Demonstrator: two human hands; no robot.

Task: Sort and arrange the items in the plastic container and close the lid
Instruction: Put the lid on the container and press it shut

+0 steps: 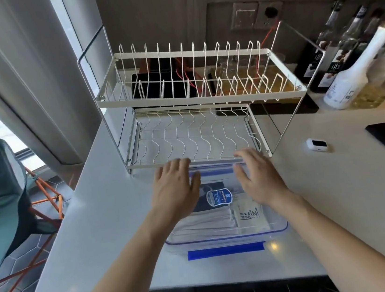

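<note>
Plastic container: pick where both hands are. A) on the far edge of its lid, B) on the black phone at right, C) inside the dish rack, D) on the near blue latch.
A: the left hand and right hand lie flat, fingers spread, along the far side of the plastic container, beside the dish rack.

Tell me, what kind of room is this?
Probably a kitchen. A wire dish rack stands on the countertop, bottles line the wall, and both hands press on a plastic container.
</note>
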